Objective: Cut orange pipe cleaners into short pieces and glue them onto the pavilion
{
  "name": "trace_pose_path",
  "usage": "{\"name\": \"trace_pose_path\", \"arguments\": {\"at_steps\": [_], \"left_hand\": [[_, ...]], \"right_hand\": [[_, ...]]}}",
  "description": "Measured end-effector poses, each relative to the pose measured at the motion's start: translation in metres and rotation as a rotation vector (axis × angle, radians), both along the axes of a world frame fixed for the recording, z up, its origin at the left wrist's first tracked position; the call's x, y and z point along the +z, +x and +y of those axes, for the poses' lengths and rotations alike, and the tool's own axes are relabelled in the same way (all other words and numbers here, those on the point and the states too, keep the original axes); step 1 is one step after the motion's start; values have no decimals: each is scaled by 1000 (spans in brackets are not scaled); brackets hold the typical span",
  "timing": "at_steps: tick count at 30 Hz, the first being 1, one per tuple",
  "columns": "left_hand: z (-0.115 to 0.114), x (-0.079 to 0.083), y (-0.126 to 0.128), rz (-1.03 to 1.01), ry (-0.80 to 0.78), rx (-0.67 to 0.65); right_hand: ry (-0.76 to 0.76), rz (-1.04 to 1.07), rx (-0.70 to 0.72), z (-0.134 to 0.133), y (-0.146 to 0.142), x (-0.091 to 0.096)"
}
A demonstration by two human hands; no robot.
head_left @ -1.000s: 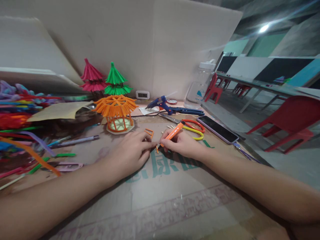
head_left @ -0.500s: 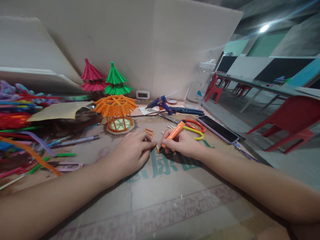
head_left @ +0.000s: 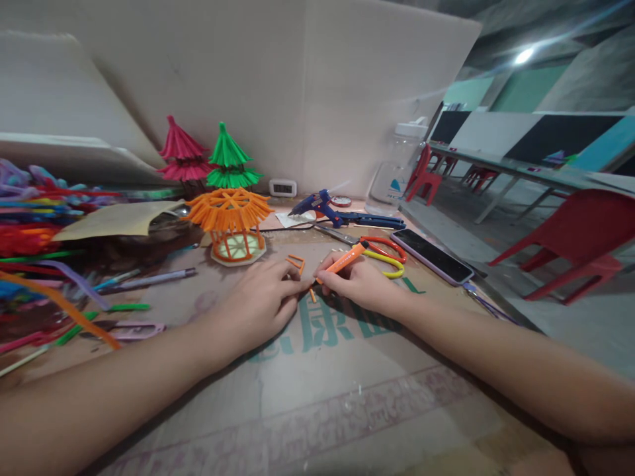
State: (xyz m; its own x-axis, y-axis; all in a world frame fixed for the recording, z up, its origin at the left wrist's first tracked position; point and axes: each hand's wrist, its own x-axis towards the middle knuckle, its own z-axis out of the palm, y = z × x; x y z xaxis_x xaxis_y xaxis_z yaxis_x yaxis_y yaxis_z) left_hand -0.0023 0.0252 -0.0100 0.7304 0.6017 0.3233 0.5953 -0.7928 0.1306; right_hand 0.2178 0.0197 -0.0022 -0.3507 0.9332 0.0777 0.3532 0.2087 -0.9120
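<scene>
My right hand [head_left: 354, 281] is closed round a slim orange marker pen [head_left: 342, 263] with white print. Its low end is beside the index fingertip of my left hand [head_left: 270, 294]. A short orange stick [head_left: 313, 295] lies on the cardboard, its upper end by that fingertip. My left fingers are bent and close together, resting on the cardboard, and seem to hold the stick down. Small orange sticks [head_left: 296, 262] form an open angle just beyond this hand. Farther back stands an orange-roofed model pavilion [head_left: 231, 228] on a pale base.
Behind are red [head_left: 182, 152] and green [head_left: 228, 158] model trees, a blue glue gun [head_left: 317, 206] and a small clock [head_left: 282, 188]. Scissors [head_left: 391, 254], a phone [head_left: 431, 256] and a water bottle [head_left: 391, 172] lie or stand to the right. Pipe cleaners [head_left: 40, 231] crowd the left.
The pen in my right hand has shifted slightly up and left, towards my left fingertip, uncovering more of the cardboard's green lettering. My left hand has barely moved.
</scene>
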Motion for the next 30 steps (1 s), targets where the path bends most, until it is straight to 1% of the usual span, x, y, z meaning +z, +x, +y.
{"name": "trace_pose_path", "arguments": {"at_steps": [6, 13, 20, 26, 30], "left_hand": [[-3, 2, 1, -40, 28, -8], [-12, 2, 0, -60, 122, -131], [-10, 0, 0, -47, 66, -117], [-11, 1, 1, -56, 63, -122], [-11, 1, 1, -35, 54, -107]], "right_hand": [[-32, -1, -1, -2, 0, 3], [-28, -10, -8, -3, 0, 5], [-81, -30, 5, -1, 1, 1], [-14, -8, -26, 0, -2, 2], [-19, 19, -39, 1, -2, 1]]}}
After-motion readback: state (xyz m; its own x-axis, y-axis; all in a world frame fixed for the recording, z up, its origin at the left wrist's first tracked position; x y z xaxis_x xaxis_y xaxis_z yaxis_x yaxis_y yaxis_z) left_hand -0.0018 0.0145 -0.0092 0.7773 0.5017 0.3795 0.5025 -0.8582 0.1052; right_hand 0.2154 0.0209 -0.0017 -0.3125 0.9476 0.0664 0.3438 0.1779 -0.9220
